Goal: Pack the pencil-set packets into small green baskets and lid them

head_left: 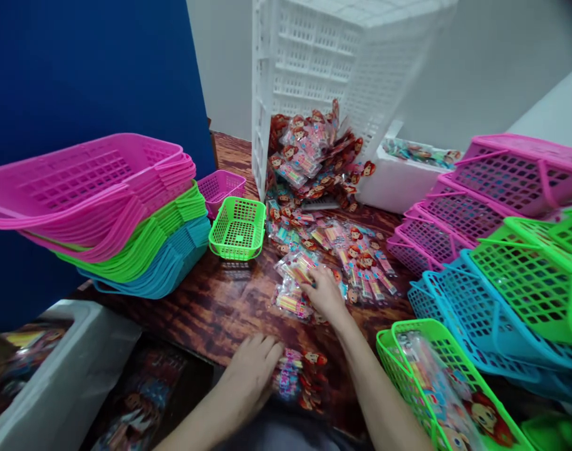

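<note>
My right hand (327, 293) reaches over the loose packets on the table, its thumb and fingers closed on a clear packet with yellow sticks (296, 268). Under and beside it lie more such packets (290, 303). Nearer to me, my left hand (255, 366) rests by the table edge with its fingers together and curled at a small pile of packets (290, 376) with pink and blue print. Red-haired cartoon heads (314, 358) stick out on that pile's right side. The left fingertips are partly hidden.
A white crate (314, 69) on its side spills packets (309, 156). Nested pink, green and blue baskets (140, 213) stand left, beside a single green basket (239, 228). More baskets (492, 300) are stacked right, near a filled green basket (431, 332). Foam boxes (393, 181) stand about.
</note>
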A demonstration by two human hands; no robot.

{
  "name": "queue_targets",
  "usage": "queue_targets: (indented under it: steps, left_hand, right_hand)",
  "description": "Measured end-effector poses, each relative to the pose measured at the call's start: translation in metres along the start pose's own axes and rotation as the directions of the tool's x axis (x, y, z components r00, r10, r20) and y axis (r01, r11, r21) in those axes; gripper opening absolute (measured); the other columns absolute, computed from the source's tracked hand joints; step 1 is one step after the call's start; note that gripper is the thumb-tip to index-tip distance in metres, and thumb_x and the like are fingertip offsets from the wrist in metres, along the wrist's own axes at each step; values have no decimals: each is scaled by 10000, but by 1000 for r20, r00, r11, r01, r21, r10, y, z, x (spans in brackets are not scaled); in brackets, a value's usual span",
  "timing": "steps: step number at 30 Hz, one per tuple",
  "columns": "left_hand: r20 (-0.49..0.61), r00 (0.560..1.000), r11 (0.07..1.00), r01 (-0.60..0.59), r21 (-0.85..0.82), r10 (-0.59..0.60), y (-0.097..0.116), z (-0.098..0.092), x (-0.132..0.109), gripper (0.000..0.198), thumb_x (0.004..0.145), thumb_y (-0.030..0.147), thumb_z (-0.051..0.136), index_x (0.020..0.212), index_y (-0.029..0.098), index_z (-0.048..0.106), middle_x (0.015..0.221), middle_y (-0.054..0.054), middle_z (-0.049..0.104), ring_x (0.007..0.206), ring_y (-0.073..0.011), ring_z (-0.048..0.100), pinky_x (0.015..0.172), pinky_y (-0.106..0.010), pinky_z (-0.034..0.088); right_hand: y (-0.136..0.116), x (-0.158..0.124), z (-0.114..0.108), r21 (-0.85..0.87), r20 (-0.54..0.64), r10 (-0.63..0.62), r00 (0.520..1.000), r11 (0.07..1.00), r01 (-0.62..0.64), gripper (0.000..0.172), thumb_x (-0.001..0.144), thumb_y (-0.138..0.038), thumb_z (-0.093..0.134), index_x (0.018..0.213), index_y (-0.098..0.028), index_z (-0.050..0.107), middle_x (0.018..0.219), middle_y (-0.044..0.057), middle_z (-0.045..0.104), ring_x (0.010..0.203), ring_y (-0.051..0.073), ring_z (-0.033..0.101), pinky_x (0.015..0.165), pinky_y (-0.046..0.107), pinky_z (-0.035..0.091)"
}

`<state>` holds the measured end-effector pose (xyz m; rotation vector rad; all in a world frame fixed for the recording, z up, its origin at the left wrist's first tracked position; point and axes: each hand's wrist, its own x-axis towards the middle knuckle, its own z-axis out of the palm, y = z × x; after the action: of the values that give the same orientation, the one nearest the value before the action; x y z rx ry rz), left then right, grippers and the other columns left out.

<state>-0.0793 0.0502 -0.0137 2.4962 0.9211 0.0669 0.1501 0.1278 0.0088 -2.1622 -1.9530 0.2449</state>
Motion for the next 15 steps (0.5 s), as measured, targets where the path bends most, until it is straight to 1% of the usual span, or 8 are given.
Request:
queue_targets:
  steps: [2,4,7,9,10,11,12,15]
  left_hand:
    - [-11,1000,1000,1,-2,-1,0,1,0,534,781,92,548,1295,205,456,1248,-75,551,1127,-267,459,999,-424,386]
    - [-26,1000,1000,-4,-4,4,0,3,0,546,776,87,549,1299,207,450,1250,-71,545,1129,-261,454,1009,-417,376]
    - [-52,999,1000,-2,-3,2,-1,9,-2,568,760,72,543,1301,212,446,1244,-67,543,1113,-252,454,1010,-411,370]
    - [-56,998,1000,1,-4,-1,-1,11,-2,581,751,61,538,1303,215,445,1238,-68,544,1107,-249,454,1000,-404,373]
    - [-53,999,1000,0,-6,0,-1,11,-3,586,750,59,536,1307,215,442,1240,-69,543,1108,-249,455,996,-401,375]
    - [-50,999,1000,-2,-7,1,-1,10,-3,587,753,61,536,1311,215,440,1243,-71,542,1110,-249,455,995,-398,377]
    - [-47,999,1000,-2,-8,2,-1,10,-3,585,758,68,539,1314,216,438,1249,-72,539,1114,-251,455,996,-398,377]
    - [-45,999,1000,1,-15,-2,-2,8,-3,581,756,91,565,1308,223,443,1256,-70,536,1121,-255,454,1007,-402,376]
  right_hand:
    - [-7,8,1,-15,-5,-8,1000,1000,7,62,872,-244,632,901,-194,656,1078,91,614,1035,245,498,869,327,364]
    - [-17,8,5,-39,-17,-23,1000,999,22,113,868,-173,603,955,-183,676,1117,121,600,1086,272,482,913,369,348]
    - [-27,-2,10,-57,-41,-51,998,997,48,316,883,-79,508,1141,-184,656,1122,129,585,1089,261,495,922,370,354]
    - [-24,-5,6,-11,-30,-49,998,999,49,470,866,-54,506,1305,-210,568,1146,99,582,1064,217,523,898,319,378]
    - [-20,-2,3,20,-15,-37,999,999,38,512,858,-59,521,1345,-219,534,1158,84,582,1046,196,535,883,294,388]
    - [-15,3,-1,46,2,-20,1000,999,20,505,857,-78,538,1341,-223,533,1161,72,584,1032,182,543,872,277,394]
    - [-10,11,-6,62,18,3,1000,998,-4,451,858,-107,556,1295,-220,565,1160,67,586,1030,179,545,865,273,397]
    - [1,38,-15,29,38,68,997,997,-69,232,836,-168,611,1059,-202,668,1107,82,596,1045,225,528,847,311,393]
